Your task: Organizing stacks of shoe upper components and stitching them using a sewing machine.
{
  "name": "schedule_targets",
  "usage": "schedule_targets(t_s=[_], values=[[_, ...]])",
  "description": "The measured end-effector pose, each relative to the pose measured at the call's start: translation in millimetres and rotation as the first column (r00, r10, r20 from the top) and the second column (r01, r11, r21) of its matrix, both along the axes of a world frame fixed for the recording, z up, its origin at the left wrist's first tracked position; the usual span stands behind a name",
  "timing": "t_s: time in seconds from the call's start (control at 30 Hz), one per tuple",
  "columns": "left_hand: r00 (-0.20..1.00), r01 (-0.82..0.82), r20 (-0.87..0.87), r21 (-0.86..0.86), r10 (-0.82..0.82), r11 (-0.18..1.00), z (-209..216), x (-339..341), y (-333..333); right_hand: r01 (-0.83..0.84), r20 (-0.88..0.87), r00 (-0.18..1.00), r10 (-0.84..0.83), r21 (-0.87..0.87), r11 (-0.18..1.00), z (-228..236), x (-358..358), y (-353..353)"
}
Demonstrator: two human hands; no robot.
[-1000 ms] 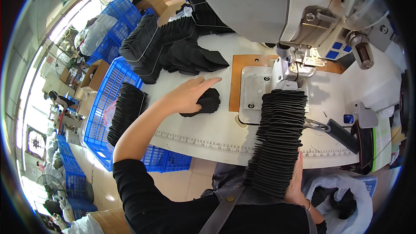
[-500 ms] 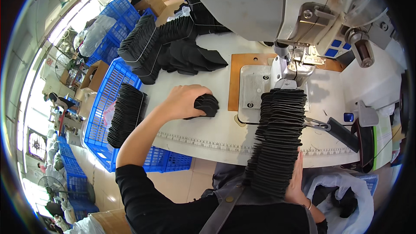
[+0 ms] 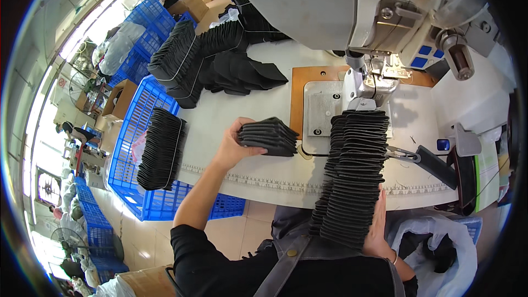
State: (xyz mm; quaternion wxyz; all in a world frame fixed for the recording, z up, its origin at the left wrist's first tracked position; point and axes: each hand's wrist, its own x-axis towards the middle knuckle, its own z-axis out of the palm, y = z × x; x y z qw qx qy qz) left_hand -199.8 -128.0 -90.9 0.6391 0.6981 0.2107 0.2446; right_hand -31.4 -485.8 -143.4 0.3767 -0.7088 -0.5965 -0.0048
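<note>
My left hand (image 3: 237, 146) grips a small stack of black fabric pieces (image 3: 268, 136) over the sewing table, thumb on the near side and fingers behind. My right hand (image 3: 377, 225) lies with straight fingers along the right side of a long row of black fabric pieces (image 3: 352, 179); part of it is hidden behind the row. This row runs from just before the sewing machine's presser foot (image 3: 360, 102) over the table's front edge to my apron (image 3: 286, 258). Several loose black pieces (image 3: 242, 72) lie near the tied bundles (image 3: 175, 58) at the table's far left.
A blue crate (image 3: 129, 159) stands left of the table with another tied black bundle (image 3: 160, 148) over it. Scissors-like clippers with dark handles (image 3: 434, 165) lie right of the long row. A bag-lined bin (image 3: 465, 258) holding black pieces stands at the lower right. The sewing machine (image 3: 308, 5) overhangs the table.
My left hand has moved right and toward the machine, and its small stack is now turned and shows more fully. My right hand and the long row stay in place.
</note>
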Motion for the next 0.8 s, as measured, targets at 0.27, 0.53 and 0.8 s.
schedule_targets(t_s=[0.27,0.53,0.8], values=[[0.957,-0.253,0.287,0.9,-0.048,0.355,45.8,-18.9,-75.9,0.058,0.063,0.996,-0.055,-0.048,0.997,6.3,-4.5,3.3],[0.646,-0.749,0.689,0.655,-0.329,-0.101,17.2,-20.8,-154.3,0.103,-0.037,0.994,-0.104,-0.023,0.994,18.0,-7.4,5.1],[0.554,-0.67,0.28,0.709,-0.784,-0.219,-6.3,1.6,-179.7,0.074,-0.035,0.997,-0.073,0.044,0.996,20.4,-3.6,13.8]])
